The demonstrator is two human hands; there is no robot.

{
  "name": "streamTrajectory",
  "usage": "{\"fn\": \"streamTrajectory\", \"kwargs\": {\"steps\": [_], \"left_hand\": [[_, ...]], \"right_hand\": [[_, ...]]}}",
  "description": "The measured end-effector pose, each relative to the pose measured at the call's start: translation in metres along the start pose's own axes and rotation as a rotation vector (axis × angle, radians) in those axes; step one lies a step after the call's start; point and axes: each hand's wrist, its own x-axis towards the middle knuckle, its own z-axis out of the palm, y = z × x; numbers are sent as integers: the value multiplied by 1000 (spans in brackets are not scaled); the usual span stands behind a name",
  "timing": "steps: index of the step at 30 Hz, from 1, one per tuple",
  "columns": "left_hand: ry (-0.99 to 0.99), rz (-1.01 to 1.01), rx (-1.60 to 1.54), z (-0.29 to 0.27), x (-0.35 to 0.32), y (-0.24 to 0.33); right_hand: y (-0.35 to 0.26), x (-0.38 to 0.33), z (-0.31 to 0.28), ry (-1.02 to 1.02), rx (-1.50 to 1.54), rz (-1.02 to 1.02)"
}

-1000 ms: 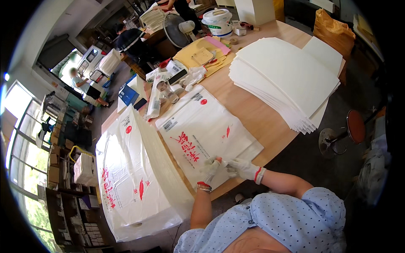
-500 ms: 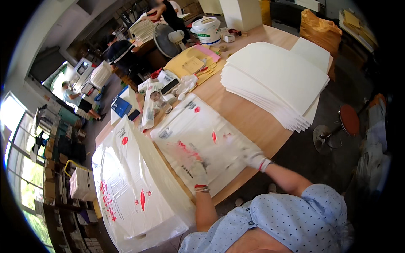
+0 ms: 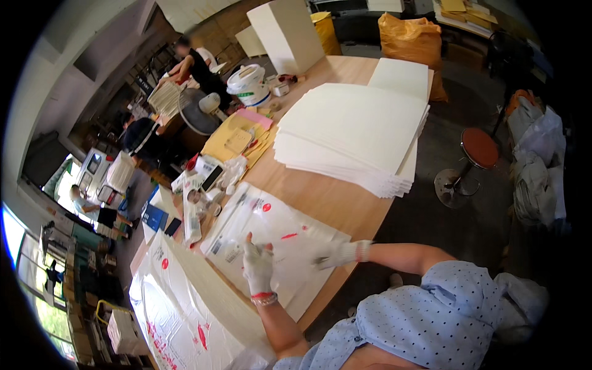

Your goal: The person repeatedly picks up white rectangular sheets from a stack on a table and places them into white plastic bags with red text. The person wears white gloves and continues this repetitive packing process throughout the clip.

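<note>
A flat white plastic bag (image 3: 280, 222) with red and black print lies on the table in front of me. My left hand (image 3: 258, 265), in a white glove that leaves fingertips bare, is raised over its near left part. Its thumb and forefinger stand apart with nothing visible between them. Over the bag's near right part is my right hand (image 3: 338, 254), also gloved. Motion smears its fingers, so I cannot make out whether they grip the film. At my left stands a thick stack wrapped in a printed clear plastic bag (image 3: 179, 308).
Fanned white sheets (image 3: 351, 126) are piled on the far right of the table (image 3: 333, 203). Beyond the bag lie a phone (image 3: 213, 177), a glass jar (image 3: 206, 203), yellow envelopes (image 3: 231, 139) and a white bucket (image 3: 248, 85). A red stool (image 3: 479, 148) stands right; people work behind.
My view has swung, shifting the table leftward in the picture. The left hand has lifted from the bag's surface, its fingers now pointing up. My right hand has drawn inward over the bag.
</note>
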Motion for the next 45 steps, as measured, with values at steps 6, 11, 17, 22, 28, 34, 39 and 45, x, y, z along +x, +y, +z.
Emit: {"fn": "streamTrajectory", "kwargs": {"steps": [6, 11, 17, 22, 28, 34, 39, 45], "left_hand": [[454, 286, 311, 21, -44, 1], [310, 330, -238, 52, -78, 49], [-534, 87, -611, 159, -87, 102], [-698, -612, -1644, 193, -63, 96], [-844, -375, -828, 90, -75, 95], [-251, 564, -7, 171, -156, 62], [-315, 508, 182, 141, -166, 43], [199, -121, -107, 28, -96, -14]], "right_hand": [[8, -160, -200, 755, -882, 287], [37, -168, -281, 531, -467, 339], [44, -155, -283, 700, -456, 188], [-69, -163, -161, 444, -909, -209], [-17, -269, -194, 724, 330, 459], [4, -217, -61, 854, 703, 55], [8, -164, -9, 1060, 285, 236], [-37, -206, -39, 991, 79, 193]]}}
